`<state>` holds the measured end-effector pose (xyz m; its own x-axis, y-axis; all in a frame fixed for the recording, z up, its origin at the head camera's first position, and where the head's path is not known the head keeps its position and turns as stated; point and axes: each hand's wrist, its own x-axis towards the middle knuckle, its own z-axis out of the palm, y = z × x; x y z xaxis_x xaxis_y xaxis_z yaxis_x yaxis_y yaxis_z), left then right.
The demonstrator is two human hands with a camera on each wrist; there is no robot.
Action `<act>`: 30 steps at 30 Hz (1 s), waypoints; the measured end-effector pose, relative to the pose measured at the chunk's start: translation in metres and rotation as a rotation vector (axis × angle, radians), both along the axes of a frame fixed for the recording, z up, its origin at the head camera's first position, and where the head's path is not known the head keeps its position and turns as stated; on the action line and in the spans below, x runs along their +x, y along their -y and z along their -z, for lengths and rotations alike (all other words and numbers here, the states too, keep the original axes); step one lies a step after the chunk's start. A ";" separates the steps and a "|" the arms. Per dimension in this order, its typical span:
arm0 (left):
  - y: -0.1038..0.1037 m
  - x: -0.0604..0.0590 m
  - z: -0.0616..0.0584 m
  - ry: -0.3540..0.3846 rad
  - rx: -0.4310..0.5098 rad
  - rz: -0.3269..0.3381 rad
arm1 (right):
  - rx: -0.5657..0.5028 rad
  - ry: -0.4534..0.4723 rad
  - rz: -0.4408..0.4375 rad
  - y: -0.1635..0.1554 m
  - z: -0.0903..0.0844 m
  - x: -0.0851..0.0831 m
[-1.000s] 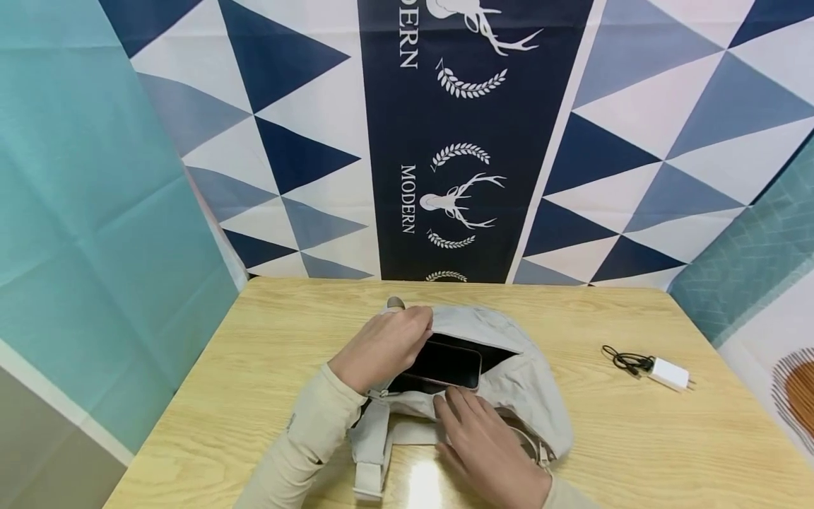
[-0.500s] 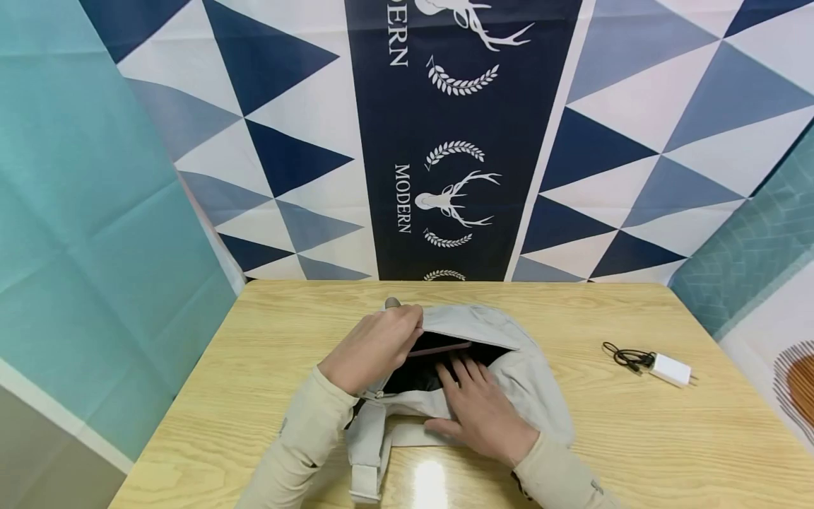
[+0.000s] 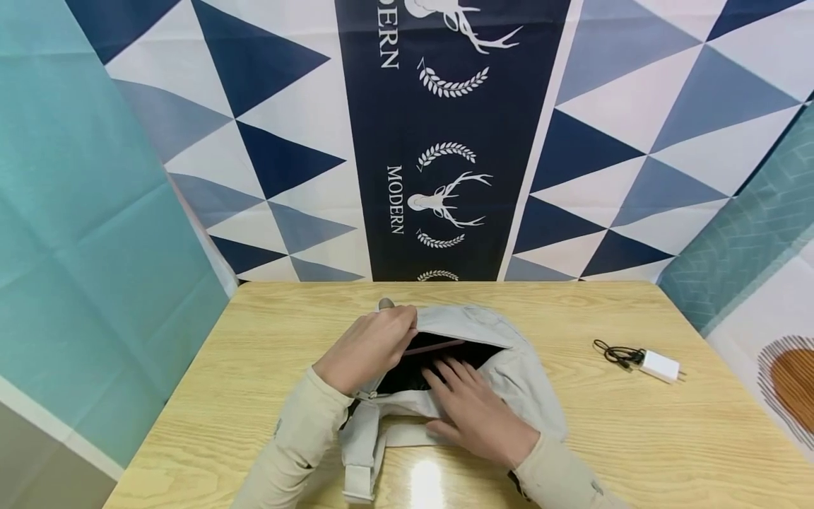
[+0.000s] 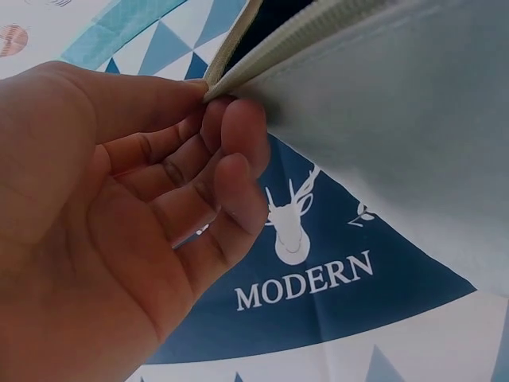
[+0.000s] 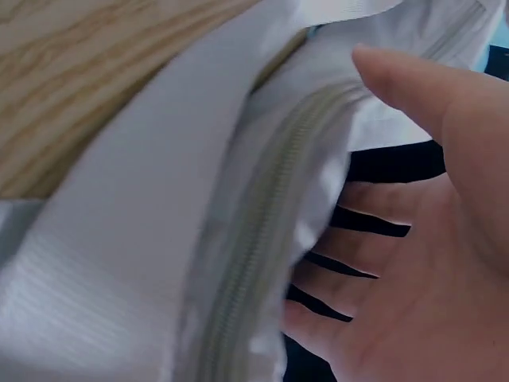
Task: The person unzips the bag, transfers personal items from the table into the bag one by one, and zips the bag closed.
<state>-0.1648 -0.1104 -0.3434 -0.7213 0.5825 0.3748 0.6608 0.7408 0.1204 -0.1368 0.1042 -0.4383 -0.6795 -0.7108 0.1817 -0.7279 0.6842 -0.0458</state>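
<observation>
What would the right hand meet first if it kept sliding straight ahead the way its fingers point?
Probably the phone inside the grey bag: the right hand points into the open mouth, though depth inside is unclear.

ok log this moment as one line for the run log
left hand: pinches zip edge of light grey fabric bag | right hand: fingers straight inside opening | pink-edged phone: mostly inside | white charger: on wooden table

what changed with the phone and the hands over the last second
The phone slid from lying half out across the opening down into the bag; only its pinkish edge shows now. The right hand moved forward from the bag's near edge, and its straight fingers now reach into the opening. The left hand still pinches the opening's edge, holding it up. The charger and cable lie on the table as before.
</observation>
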 end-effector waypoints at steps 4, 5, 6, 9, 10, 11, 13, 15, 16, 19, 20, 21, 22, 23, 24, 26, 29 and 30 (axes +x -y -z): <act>0.001 0.000 0.000 -0.011 -0.002 0.001 | -0.024 -0.018 -0.016 -0.004 -0.008 0.010; 0.001 0.000 0.001 -0.015 -0.001 0.001 | -0.034 -0.027 -0.021 -0.006 -0.010 0.013; 0.001 0.000 0.001 -0.020 0.002 0.002 | -0.044 -0.042 -0.027 -0.007 -0.012 0.015; 0.001 0.000 0.001 -0.034 0.008 0.006 | -0.060 -0.098 -0.046 -0.013 -0.017 0.024; 0.001 0.000 0.001 -0.034 0.011 0.007 | -0.060 -0.116 -0.050 -0.015 -0.019 0.026; 0.001 0.000 0.001 -0.034 0.011 0.008 | -0.057 -0.127 -0.052 -0.018 -0.020 0.029; 0.000 0.000 0.001 -0.031 0.009 0.011 | -0.054 -0.133 -0.054 -0.024 -0.023 0.033; 0.000 0.000 0.001 -0.030 0.004 0.011 | -0.057 -0.123 -0.049 -0.030 -0.025 0.036; 0.000 0.000 0.001 -0.030 0.003 0.011 | -0.065 -0.115 -0.043 -0.033 -0.026 0.038; 0.000 0.000 0.001 -0.039 0.010 0.010 | -0.113 -0.095 -0.017 -0.043 -0.026 0.039; -0.001 0.001 0.001 -0.041 0.014 0.010 | -0.131 -0.095 -0.008 -0.046 -0.025 0.038; -0.001 0.001 0.001 -0.041 0.017 0.009 | -0.149 -0.097 0.003 -0.050 -0.024 0.038; -0.001 0.001 0.001 -0.040 0.021 0.009 | -0.173 -0.106 0.007 -0.053 -0.023 0.037; -0.001 0.001 0.001 -0.038 0.023 0.010 | -0.198 -0.112 0.012 -0.057 -0.022 0.037; -0.001 0.001 0.001 -0.035 0.024 0.010 | -0.220 -0.121 0.019 -0.060 -0.020 0.036; -0.002 0.001 0.001 -0.027 0.026 0.013 | -0.267 -0.141 0.030 -0.069 -0.017 0.036; -0.002 0.002 0.001 -0.020 0.026 0.014 | -0.323 -0.164 0.055 -0.081 -0.013 0.034; -0.001 0.002 0.001 -0.017 0.027 0.012 | -0.334 -0.170 0.065 -0.084 -0.012 0.033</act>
<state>-0.1627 -0.1089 -0.3439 -0.7077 0.5805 0.4027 0.6717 0.7296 0.1287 -0.1039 0.1883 -0.4260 -0.6615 -0.5496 0.5103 -0.6998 0.6970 -0.1565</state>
